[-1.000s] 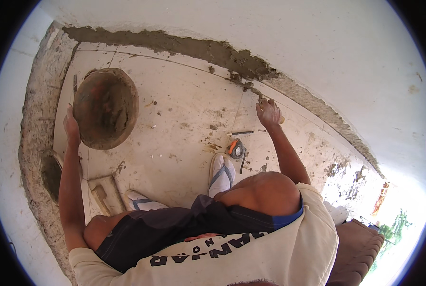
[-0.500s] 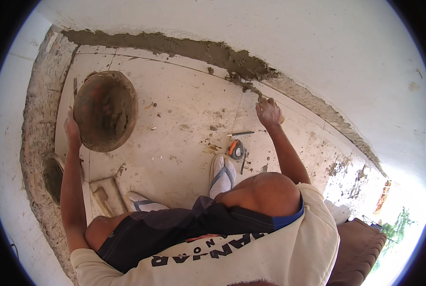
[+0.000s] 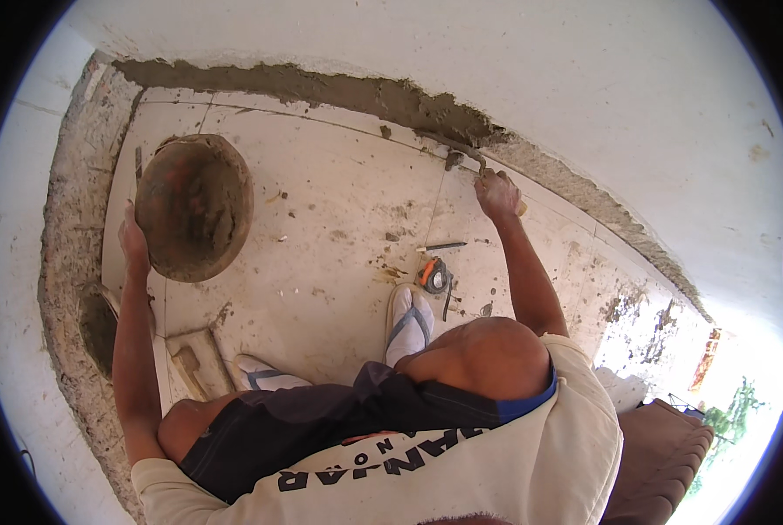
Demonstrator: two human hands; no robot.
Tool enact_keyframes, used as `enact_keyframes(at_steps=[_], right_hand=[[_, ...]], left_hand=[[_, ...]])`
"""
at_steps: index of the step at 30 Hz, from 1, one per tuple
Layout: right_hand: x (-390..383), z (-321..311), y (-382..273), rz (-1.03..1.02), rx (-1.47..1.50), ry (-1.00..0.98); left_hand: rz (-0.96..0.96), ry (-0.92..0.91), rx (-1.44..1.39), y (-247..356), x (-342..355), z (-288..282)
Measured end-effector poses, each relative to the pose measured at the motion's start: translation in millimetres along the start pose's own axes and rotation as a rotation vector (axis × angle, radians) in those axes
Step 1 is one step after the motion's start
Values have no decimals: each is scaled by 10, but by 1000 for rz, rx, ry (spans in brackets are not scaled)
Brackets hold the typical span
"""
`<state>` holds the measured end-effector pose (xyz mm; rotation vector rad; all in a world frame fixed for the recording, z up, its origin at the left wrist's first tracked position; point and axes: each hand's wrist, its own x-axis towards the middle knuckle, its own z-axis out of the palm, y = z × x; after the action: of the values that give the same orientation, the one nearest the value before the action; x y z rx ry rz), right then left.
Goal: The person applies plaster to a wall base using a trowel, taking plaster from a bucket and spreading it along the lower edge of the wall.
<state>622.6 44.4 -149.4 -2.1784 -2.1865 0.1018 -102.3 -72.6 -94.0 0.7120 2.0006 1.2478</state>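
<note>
My left hand (image 3: pixel 132 229) grips the left rim of a round, mud-caked bowl (image 3: pixel 190 206) with a little wet mortar inside. My right hand (image 3: pixel 498 192) is closed on a pale handle of a trowel (image 3: pixel 521 208), whose mortar-coated front lies at the joint between tiled floor and wall. A band of wet grey mortar (image 3: pixel 304 83) runs along the foot of the white wall, and some dark lumps (image 3: pixel 452 159) sit beside the trowel.
A tape measure (image 3: pixel 435 276), pencil (image 3: pixel 442 246) and wooden float (image 3: pixel 199 360) lie near my sandalled feet. Another mortar-stained container (image 3: pixel 98 328) is behind my left forearm. Chipped strips edge both walls. Brown rippled sheets (image 3: pixel 654 455) and a bright opening are at lower right.
My right hand has shifted slightly up and right with the trowel along the joint. The bowl appears slightly lower in the picture, my left hand still on it.
</note>
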Motion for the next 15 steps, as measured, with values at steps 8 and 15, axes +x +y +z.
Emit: enact_keyframes(at_steps=[8,15], right_hand=[[65,-238,287,-7,-41,12],[-16,-394,518,-20,-21,142]], left_hand=[[-31,61,38,-45,55,-34],[-51,46,43,-21,46,-14]])
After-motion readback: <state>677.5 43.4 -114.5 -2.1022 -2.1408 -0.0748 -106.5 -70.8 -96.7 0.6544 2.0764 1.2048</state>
